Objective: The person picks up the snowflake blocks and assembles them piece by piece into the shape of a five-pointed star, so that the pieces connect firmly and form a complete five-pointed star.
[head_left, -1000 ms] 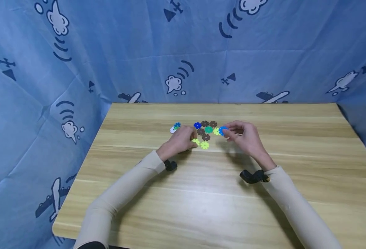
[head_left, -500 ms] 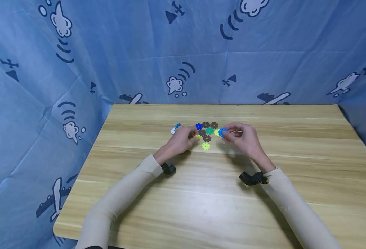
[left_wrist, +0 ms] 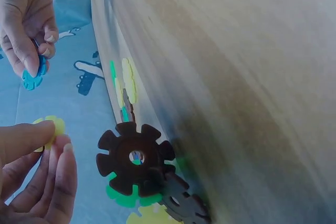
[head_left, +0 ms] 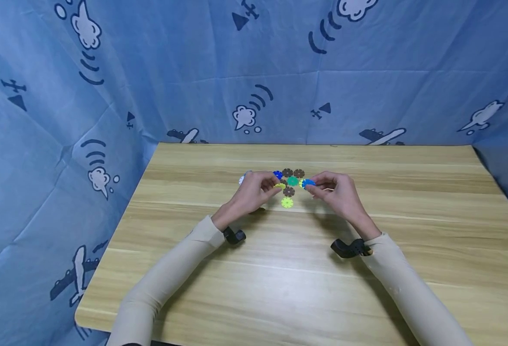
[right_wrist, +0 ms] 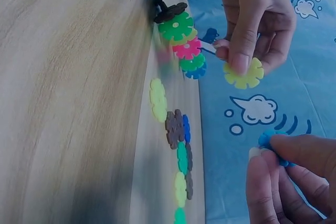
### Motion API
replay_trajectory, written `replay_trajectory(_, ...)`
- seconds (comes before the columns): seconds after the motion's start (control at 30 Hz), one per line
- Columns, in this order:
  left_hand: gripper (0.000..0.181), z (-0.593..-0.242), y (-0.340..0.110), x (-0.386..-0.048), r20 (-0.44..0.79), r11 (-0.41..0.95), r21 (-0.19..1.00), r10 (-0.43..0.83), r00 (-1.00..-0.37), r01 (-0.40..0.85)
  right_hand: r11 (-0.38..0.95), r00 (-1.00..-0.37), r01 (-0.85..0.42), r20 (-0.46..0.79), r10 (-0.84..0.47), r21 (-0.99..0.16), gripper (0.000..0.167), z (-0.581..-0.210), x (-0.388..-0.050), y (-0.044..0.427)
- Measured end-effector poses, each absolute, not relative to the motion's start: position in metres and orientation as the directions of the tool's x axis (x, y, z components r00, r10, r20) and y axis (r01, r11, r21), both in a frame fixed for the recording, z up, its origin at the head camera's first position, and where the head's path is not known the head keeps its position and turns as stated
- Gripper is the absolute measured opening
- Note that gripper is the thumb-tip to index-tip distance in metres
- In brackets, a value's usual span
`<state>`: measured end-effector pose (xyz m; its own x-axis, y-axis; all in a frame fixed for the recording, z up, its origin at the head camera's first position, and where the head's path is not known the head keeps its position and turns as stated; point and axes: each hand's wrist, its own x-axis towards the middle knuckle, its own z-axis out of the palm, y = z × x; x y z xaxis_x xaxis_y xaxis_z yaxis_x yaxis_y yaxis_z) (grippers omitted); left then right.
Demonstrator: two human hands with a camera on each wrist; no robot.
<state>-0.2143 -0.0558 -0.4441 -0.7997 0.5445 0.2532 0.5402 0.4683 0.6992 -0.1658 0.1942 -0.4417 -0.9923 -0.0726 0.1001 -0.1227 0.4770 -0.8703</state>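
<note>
My left hand [head_left: 252, 193] pinches a yellow notched plastic disc [right_wrist: 244, 74] between thumb and fingers, raised off the table. Facing it from the right, my right hand [head_left: 338, 193] pinches a blue notched disc [head_left: 308, 182] by its edge. The two held discs are apart. On the wood between and behind the hands lie loose discs: a green one [head_left: 292, 181], a brown one [head_left: 289, 191] and a yellow one [head_left: 287, 203]. In the left wrist view a brown disc [left_wrist: 119, 153] stands joined to others, close to the left hand.
Beyond the left hand, the right wrist view shows a cluster of joined discs, including a pink one [right_wrist: 187, 49] and a green one [right_wrist: 176, 26]. A white disc [head_left: 241, 180] peeks out left of that hand. A blue patterned curtain [head_left: 279, 72] hangs behind the wooden table [head_left: 279, 288].
My left hand has picked up a yellow disc and moved slightly up and right. The right hand keeps its blue disc, now tilted flatter in the head view.
</note>
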Motion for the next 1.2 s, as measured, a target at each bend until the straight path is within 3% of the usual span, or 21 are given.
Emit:
replay_trajectory(0.83,0.006,-0.4447,-0.0517,-0.2053,0.296,0.33,0.798,0.513,-0.805,0.504,0.386,-0.988,-0.12,0.071,-0.138,-0.915,0.024,-0.4419,-0.1648,0.1873)
replay_trajectory(1.2,0.006,-0.4466,-0.0487,-0.204,0.358,0.293,0.77,0.537,-0.764,0.567,0.333,-0.988,-0.081,0.033,-0.149,-0.939,0.027,-0.4419,-0.165,0.1844)
